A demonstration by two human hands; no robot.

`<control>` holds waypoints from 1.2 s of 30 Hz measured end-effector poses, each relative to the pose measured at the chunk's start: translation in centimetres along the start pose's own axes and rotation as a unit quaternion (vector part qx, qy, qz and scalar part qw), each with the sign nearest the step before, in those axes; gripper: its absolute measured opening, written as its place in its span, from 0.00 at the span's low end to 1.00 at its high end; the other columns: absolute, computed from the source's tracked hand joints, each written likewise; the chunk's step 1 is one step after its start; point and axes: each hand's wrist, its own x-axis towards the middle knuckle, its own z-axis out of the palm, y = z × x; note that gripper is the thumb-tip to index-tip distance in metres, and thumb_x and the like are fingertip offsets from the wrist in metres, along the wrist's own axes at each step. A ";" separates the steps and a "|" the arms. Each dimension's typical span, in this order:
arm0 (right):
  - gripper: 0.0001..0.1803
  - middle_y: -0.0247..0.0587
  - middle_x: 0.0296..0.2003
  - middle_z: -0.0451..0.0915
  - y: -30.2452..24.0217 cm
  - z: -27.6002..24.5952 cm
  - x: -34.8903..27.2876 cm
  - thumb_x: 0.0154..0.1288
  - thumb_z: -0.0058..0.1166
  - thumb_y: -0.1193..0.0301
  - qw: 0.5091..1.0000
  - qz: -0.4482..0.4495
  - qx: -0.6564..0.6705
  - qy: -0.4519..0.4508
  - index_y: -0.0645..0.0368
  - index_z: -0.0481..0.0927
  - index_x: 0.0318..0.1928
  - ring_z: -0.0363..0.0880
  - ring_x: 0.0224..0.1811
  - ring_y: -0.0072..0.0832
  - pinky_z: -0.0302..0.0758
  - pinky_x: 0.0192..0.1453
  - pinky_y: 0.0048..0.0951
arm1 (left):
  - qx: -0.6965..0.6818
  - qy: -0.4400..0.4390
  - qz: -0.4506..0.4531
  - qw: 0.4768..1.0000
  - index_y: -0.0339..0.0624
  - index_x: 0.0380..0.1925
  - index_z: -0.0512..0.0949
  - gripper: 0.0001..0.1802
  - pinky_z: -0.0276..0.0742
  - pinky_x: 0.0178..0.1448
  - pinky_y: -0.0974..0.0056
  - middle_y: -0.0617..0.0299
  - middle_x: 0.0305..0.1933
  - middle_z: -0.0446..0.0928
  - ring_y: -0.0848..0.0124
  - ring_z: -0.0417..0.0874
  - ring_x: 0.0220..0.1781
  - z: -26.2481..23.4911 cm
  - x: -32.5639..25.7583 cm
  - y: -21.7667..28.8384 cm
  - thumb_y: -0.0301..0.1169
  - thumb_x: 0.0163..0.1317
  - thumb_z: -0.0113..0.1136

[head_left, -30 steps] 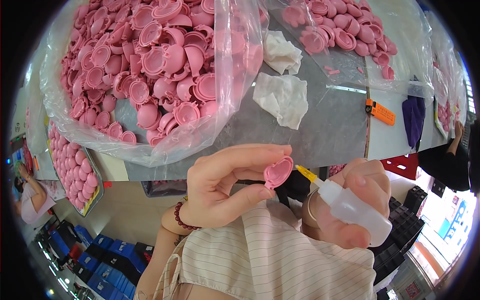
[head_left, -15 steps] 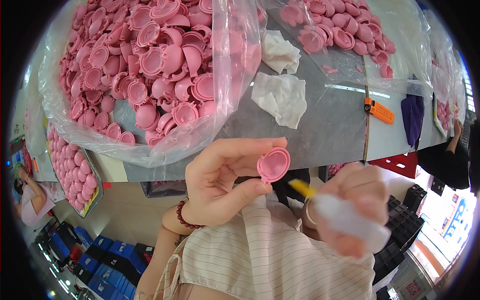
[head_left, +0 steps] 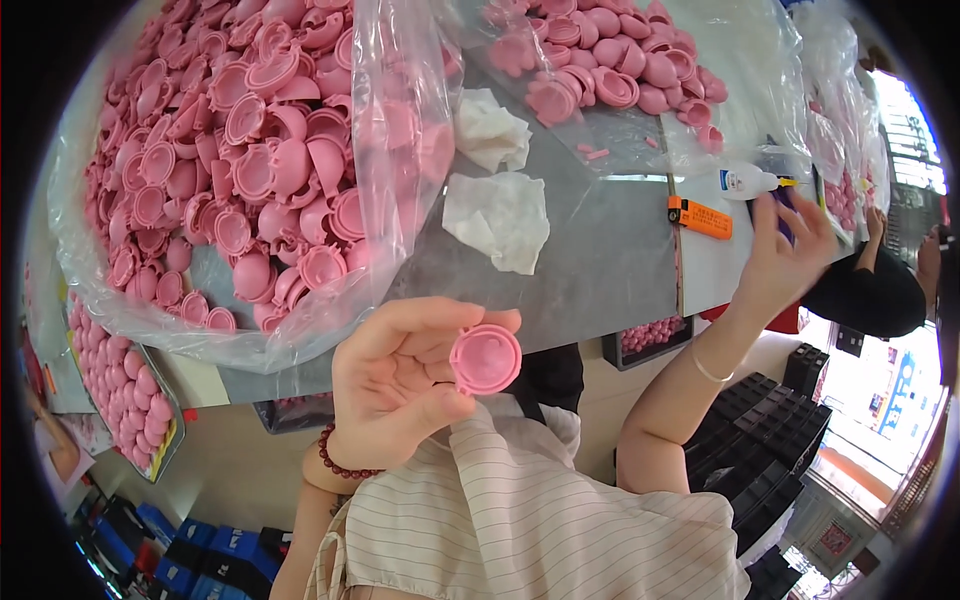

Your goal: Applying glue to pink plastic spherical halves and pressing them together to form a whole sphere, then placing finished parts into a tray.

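Left hand: the left hand (head_left: 400,395) is raised in front of the chest, above the striped shirt (head_left: 540,520), with the palm turned up to the camera.
Left grip: it is closed on a pink round plastic cap (head_left: 486,358); the cap is pinched at its rim between the thumb below and the index finger above, and its hollow side is shown to the camera.
Right hand: the right hand (head_left: 785,260) is stretched out to the right part of the grey tabletop (head_left: 600,270).
Right grip: the fingers are spread wide and nothing is held; the fingertips are just beside a small white glue bottle (head_left: 738,181).
Glue bottle: it is laid on its side on the tabletop, its yellow nozzle pointed to the right, close above an orange utility knife (head_left: 700,217).
Cap supply: a large clear plastic bag (head_left: 400,150) full of the same pink caps is placed on the left of the tabletop; a second heap of pink caps (head_left: 610,60) is seen at the top, under clear film.
Middle of tabletop: two crumpled white tissues (head_left: 497,215) are found between the bag and the knife.
Wrist: a dark red bead bracelet (head_left: 335,462) is worn on the left wrist.
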 end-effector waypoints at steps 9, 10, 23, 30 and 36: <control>0.10 0.40 0.38 0.75 -3.0 3.8 2.4 0.52 0.48 0.76 0.879 -0.321 -0.228 -0.267 0.61 0.75 0.37 0.71 0.37 0.31 0.66 0.42 0.26 | 0.003 -0.032 -0.025 0.999 0.30 0.48 0.62 0.24 0.67 0.54 0.64 0.42 0.50 0.67 0.65 0.70 0.52 0.5 0.1 0.0 0.17 0.49 0.54; 0.11 0.42 0.38 0.75 -2.5 3.9 2.9 0.52 0.48 0.76 0.879 -0.302 -0.234 -0.286 0.62 0.75 0.38 0.70 0.40 0.34 0.65 0.45 0.29 | 0.006 -0.034 -0.023 0.999 0.30 0.48 0.62 0.24 0.67 0.54 0.64 0.42 0.50 0.67 0.65 0.71 0.52 0.7 0.2 -0.1 0.17 0.49 0.54; 0.11 0.35 0.30 0.74 -8.4 1.5 -5.6 0.48 0.53 0.79 0.880 -0.015 0.077 -0.469 0.62 0.73 0.36 0.70 0.30 0.22 0.62 0.30 0.20 | 0.047 -0.018 -0.007 0.999 0.29 0.47 0.63 0.24 0.69 0.52 0.65 0.42 0.49 0.68 0.66 0.72 0.50 0.3 -0.1 0.2 0.19 0.49 0.56; 0.17 0.40 0.32 0.73 -8.0 1.7 -6.3 0.41 0.58 0.79 0.918 -0.145 -0.042 -0.367 0.62 0.74 0.37 0.70 0.34 0.31 0.67 0.36 0.25 | 0.079 -0.017 0.003 0.997 0.28 0.48 0.62 0.24 0.68 0.53 0.64 0.43 0.49 0.68 0.66 0.72 0.50 0.6 0.0 -0.1 0.18 0.49 0.55; 0.20 0.44 0.32 0.75 -9.0 1.0 -6.9 0.34 0.61 0.79 0.890 -0.027 0.234 -0.391 0.65 0.75 0.35 0.72 0.30 0.32 0.69 0.34 0.25 | 0.102 -0.006 0.000 0.995 0.28 0.48 0.63 0.24 0.70 0.51 0.65 0.45 0.48 0.69 0.66 0.73 0.49 0.6 0.2 -0.2 0.16 0.49 0.54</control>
